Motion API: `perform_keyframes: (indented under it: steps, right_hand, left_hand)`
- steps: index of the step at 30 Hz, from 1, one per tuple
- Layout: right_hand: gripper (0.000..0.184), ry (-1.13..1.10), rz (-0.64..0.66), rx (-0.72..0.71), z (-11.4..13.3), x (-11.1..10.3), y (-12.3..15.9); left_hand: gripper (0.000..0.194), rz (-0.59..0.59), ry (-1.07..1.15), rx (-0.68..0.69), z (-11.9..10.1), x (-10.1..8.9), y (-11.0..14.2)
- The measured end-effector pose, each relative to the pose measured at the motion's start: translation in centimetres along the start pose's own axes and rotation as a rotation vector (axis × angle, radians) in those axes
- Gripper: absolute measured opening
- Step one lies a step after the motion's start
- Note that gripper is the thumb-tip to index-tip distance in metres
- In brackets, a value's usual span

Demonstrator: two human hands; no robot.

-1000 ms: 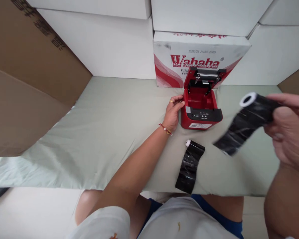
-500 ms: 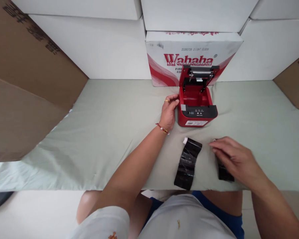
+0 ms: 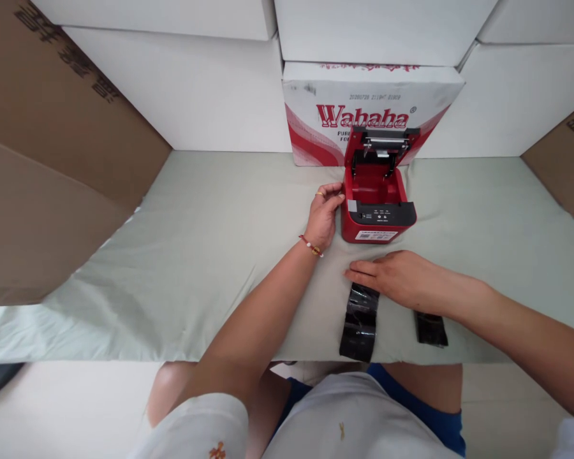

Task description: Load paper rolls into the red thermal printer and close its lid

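A small red printer (image 3: pixel 377 204) stands on the table with its lid raised and its paper bay showing. My left hand (image 3: pixel 323 213) rests curled against the printer's left side, fingers touching its wall. Two black-wrapped rolls lie near the table's front edge: the left roll (image 3: pixel 360 322) and the right roll (image 3: pixel 430 328). My right hand (image 3: pixel 395 277) lies flat over the upper end of the left roll, fingers stretched out to the left, covering its white core. The right roll is partly hidden under my right wrist.
A pale green cloth (image 3: pixel 196 255) covers the table. White boxes are stacked along the back, with a red-and-white Wahaha carton (image 3: pixel 370 108) right behind the printer. Brown cardboard boxes (image 3: pixel 52 140) close in the left side, and another stands at the far right (image 3: pixel 564 159).
My right hand brought the second black roll down, laid it on the cloth at the right, let go and moved left onto the first roll. My left hand stayed at the printer.
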State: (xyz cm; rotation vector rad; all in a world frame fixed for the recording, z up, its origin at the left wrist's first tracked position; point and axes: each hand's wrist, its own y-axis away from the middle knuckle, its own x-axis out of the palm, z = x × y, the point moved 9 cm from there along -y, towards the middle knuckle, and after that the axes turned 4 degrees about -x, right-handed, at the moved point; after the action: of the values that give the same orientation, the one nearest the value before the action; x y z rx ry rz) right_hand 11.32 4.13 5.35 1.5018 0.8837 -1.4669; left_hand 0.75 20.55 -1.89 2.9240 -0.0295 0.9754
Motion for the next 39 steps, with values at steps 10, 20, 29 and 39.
perform_keyframes:
  steps: [10,20,29,39]
  right_hand:
    - [0.036,-0.360,-0.357,0.451,-3.9,-3.3,6.9]
    - [0.024,-0.263,0.120,0.709,-2.8,2.4,3.8]
    - [0.042,-0.450,-0.310,0.753,-8.7,-8.3,6.5]
    - [0.041,-0.107,-0.159,0.934,-17.9,-7.9,-0.7]
  left_hand:
    - [0.023,-0.013,0.004,-0.015,0.0,0.0,-0.2]
    - [0.021,-0.017,0.004,-0.021,0.0,0.0,-0.1]
    - [0.022,-0.007,0.004,-0.011,0.2,0.0,-0.2]
    - [0.025,0.012,-0.068,0.013,0.5,-0.1,-0.5]
